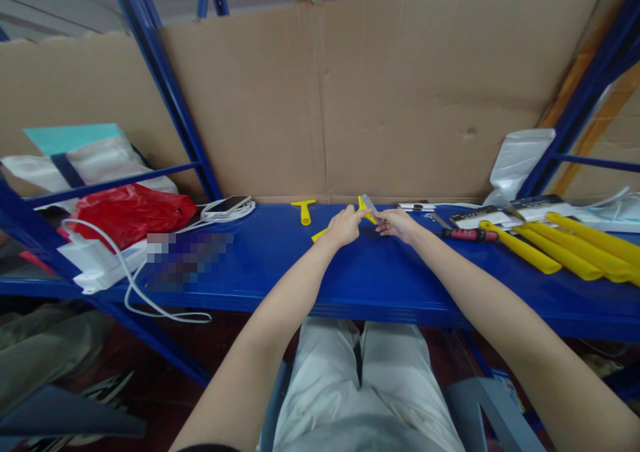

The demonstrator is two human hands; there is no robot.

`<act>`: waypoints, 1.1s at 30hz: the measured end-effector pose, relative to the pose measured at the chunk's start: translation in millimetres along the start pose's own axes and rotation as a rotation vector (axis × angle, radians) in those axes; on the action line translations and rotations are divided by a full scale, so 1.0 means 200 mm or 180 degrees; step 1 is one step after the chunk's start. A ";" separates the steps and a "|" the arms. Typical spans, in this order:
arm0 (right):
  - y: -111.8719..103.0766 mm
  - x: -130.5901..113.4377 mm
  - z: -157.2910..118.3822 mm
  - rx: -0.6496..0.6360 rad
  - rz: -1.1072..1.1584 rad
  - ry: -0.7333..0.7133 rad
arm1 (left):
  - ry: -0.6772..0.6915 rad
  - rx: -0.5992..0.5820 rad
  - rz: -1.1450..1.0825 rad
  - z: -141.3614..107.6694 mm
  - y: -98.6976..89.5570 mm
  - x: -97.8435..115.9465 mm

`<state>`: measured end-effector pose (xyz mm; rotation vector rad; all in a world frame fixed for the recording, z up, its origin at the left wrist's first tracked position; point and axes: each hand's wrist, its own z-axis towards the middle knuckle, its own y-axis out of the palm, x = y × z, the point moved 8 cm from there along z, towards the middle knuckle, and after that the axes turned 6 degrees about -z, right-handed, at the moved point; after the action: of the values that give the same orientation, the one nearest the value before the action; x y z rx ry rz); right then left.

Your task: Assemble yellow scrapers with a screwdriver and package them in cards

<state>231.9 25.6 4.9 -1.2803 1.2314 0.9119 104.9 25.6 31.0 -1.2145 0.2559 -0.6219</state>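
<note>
A yellow scraper (319, 235) is held in my left hand (344, 227), the fingers wrapped round its handle so that only the handle's end and the head show. A thin greyish blade-like strip (371, 204) lies along the scraper's head. My right hand (397, 225) is closed at the head's right side, fingertips on the strip's lower end. Much of the contact is hidden by the fingers. To the left, a second yellow T-shaped piece (305, 212) lies on the blue shelf (270, 252), touched by neither hand.
Several yellow handles (530, 252) lie at the right, near a red-and-black screwdriver (470, 235) and flat black-and-white packs (480, 217). At left are a phone (227, 204) on coiled white cable, a red bag (133, 215) and a power strip (107, 272). Cardboard (400, 105) walls the back.
</note>
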 end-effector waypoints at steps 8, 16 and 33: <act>0.00 -0.01 0.00 -0.0091 -0.0054 -0.0086 | 0.0048 -0.0049 -0.0015 0.00 0.00 0.01; -0.01 0.01 0.02 -0.0205 -0.0011 -0.0058 | 0.0135 -0.0150 -0.0035 0.00 0.03 0.02; -0.07 0.03 0.09 0.0225 0.0000 -0.0084 | 0.0562 -0.0188 0.0060 -0.02 0.04 0.14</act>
<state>249.0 41.2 0.3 -1.2089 1.2323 0.8751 128.0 8.2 26.3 -1.2137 0.4360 -0.7102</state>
